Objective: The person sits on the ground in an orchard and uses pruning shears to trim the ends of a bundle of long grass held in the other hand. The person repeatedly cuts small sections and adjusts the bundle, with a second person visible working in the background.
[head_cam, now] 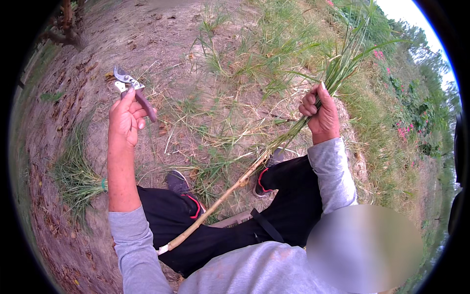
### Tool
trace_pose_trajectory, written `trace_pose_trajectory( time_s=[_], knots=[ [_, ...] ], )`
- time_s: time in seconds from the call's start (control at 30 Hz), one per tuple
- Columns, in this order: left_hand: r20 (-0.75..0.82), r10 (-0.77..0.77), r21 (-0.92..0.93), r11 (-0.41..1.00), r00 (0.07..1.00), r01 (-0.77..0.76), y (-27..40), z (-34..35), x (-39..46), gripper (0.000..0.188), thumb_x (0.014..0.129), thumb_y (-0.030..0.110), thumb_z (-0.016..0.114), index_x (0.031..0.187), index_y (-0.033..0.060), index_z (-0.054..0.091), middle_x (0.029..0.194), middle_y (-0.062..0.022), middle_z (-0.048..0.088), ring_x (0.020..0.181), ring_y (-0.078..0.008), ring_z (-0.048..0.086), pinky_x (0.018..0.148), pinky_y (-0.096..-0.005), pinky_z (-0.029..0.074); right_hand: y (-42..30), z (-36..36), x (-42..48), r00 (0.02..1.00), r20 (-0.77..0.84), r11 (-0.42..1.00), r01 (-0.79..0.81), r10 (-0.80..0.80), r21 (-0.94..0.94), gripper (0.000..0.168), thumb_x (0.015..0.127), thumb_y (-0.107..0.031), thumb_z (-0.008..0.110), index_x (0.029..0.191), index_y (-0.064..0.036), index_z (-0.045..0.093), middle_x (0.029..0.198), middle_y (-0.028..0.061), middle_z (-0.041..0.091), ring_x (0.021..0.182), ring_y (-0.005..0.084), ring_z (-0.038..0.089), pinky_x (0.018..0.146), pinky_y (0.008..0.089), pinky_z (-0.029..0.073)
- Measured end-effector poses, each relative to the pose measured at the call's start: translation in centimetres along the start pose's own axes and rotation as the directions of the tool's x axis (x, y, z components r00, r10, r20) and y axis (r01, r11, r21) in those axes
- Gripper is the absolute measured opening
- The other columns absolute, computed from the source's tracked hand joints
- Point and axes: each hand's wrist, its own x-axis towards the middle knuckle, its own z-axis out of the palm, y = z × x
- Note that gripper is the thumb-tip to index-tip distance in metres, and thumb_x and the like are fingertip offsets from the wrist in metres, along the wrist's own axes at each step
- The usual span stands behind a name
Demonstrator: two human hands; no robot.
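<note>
My left hand (pixel 126 114) holds pruning shears (pixel 145 103) with dark red handles, the metal blades pointing up and parted. At the right, my right hand (pixel 321 110) is closed around a bunch of long green grass (pixel 339 70), its blades fanning out above the fist. The lower stems run down and left to the upper end of a peeled-looking wooden stick (pixel 216 204). This stick slants across my lap, its pale lower end beside my left sleeve. Whether the stems and stick are joined cannot be told.
On the ground at the left lies a grass bundle (pixel 79 180) with a green tie. Loose cut grass (pixel 220 136) is scattered before my shoes (pixel 180 183). A tree trunk (pixel 69 25) stands at the upper left; bushes with pink flowers (pixel 405 128) are at the right.
</note>
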Motion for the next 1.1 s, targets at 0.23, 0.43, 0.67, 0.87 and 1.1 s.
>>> trace_pose_trajectory(
  time_s=[0.23, 0.43, 0.67, 0.87, 1.1],
  knots=[
    [-0.013, -0.046, 0.027, 0.999, 0.999, 0.047, -0.2, 0.3, -0.2, 0.031, 0.1, 0.032, 0.056, 0.105, 0.001, 0.055, 0.081, -0.0149, 0.069, 0.068, -0.0266, 0.073, 0.032, -0.0231, 0.038, -0.1, -0.9, 0.1, 0.998, 0.063, 1.0, -0.001, 0.0, 0.013, 0.021, 0.098, -0.028, 0.061, 0.092, -0.008, 0.059, 0.07, 0.0002, 0.051, 0.052, 0.008, 0.039, 0.048, 0.0245, 0.031],
    [-0.028, -0.068, 0.083, 0.994, 0.997, 0.071, -0.8, 1.0, -0.5, 0.032, 0.099, 0.032, 0.057, 0.104, 0.0007, 0.056, 0.08, -0.0143, 0.068, 0.066, -0.0235, 0.071, 0.034, -0.0228, 0.038, -0.3, -0.9, -0.2, 0.997, 0.08, 1.0, -0.008, 0.008, -0.001, 0.022, 0.098, -0.028, 0.061, 0.097, -0.007, 0.058, 0.072, -0.0002, 0.049, 0.053, 0.0071, 0.038, 0.049, 0.0244, 0.031],
    [-0.047, -0.099, 0.151, 0.983, 0.994, 0.105, -1.7, 0.8, 0.0, 0.028, 0.099, 0.029, 0.056, 0.107, 0.0024, 0.055, 0.082, -0.0168, 0.068, 0.064, -0.0223, 0.071, 0.036, -0.024, 0.041, -0.2, -0.5, -0.3, 0.998, 0.062, 1.0, -0.009, 0.01, -0.017, 0.022, 0.098, -0.029, 0.06, 0.096, -0.007, 0.057, 0.071, -0.0001, 0.049, 0.051, 0.0068, 0.036, 0.048, 0.0236, 0.029],
    [-0.046, -0.096, 0.152, 0.983, 0.994, 0.102, -1.9, 1.2, -0.2, 0.03, 0.097, 0.03, 0.058, 0.105, 0.0009, 0.054, 0.085, -0.0169, 0.067, 0.066, -0.0196, 0.067, 0.037, -0.0239, 0.038, -0.4, -0.2, -0.6, 0.999, 0.038, 1.0, -0.003, 0.004, -0.023, 0.022, 0.098, -0.028, 0.06, 0.096, -0.007, 0.058, 0.07, 0.0, 0.049, 0.051, 0.0074, 0.037, 0.048, 0.0243, 0.029],
    [-0.047, -0.143, 0.191, 0.97, 0.989, 0.149, -2.3, 1.6, 0.0, 0.029, 0.098, 0.027, 0.056, 0.109, 0.0, 0.054, 0.089, -0.0179, 0.067, 0.068, -0.0209, 0.068, 0.038, -0.0238, 0.038, -0.5, -0.4, -0.6, 0.999, 0.04, 0.999, 0.003, -0.001, -0.034, 0.023, 0.097, -0.029, 0.062, 0.094, -0.007, 0.059, 0.069, 0.0, 0.05, 0.051, 0.0079, 0.037, 0.048, 0.0248, 0.03]
  ],
)
